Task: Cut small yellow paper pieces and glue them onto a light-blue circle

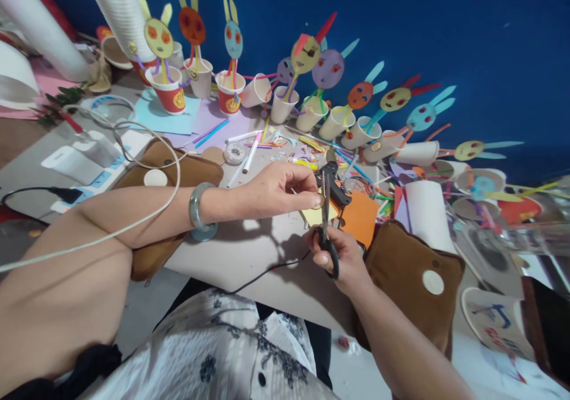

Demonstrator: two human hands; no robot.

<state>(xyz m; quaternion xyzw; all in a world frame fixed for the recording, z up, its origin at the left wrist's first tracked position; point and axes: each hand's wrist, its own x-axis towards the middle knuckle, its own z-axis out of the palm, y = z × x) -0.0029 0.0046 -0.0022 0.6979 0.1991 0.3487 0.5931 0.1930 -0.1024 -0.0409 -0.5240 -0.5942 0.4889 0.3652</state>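
My left hand (285, 189) reaches in from the left, thumb and forefinger pinched on a small yellowish piece of paper that mostly hides behind the fingertips. In my right hand (341, 257) is a pair of scissors (325, 210) with black handles, its blades pointing up and away from me, close beside the left fingertips. Whether the blades touch the paper I cannot tell. Just behind the scissors lies a black tool like a glue gun (339, 193). Yellow paper (332, 211) and an orange sheet (361, 215) lie under and beside it.
Paper cups with rabbit-faced figures, such as a red cup (171, 100), line the blue wall. Brown padded pouches (412, 269) flank the work spot. A white cable (146, 225) crosses my left arm. Pens, tape (234, 153) and paper scraps cover the table's middle.
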